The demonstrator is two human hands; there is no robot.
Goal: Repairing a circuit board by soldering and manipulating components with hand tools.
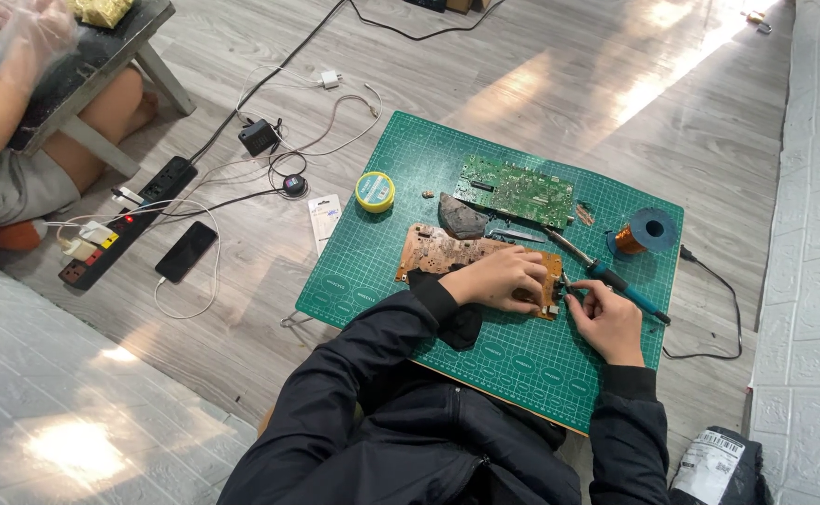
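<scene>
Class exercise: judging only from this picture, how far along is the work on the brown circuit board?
Done: nothing on the brown circuit board can be judged finished.
In hand: left hand presses it down; right hand pinches a small part at its edge.
Left: soldering iron and green circuit board lie untouched.

Both hands low, close together, black sleeves.

We note the left hand (503, 278) palm-down, fingers curled and pressing flat, forearm angled in from the lower left. Right hand (606, 321) sits just beside it, fingertips pinched toward the left, wrist bent.
</scene>
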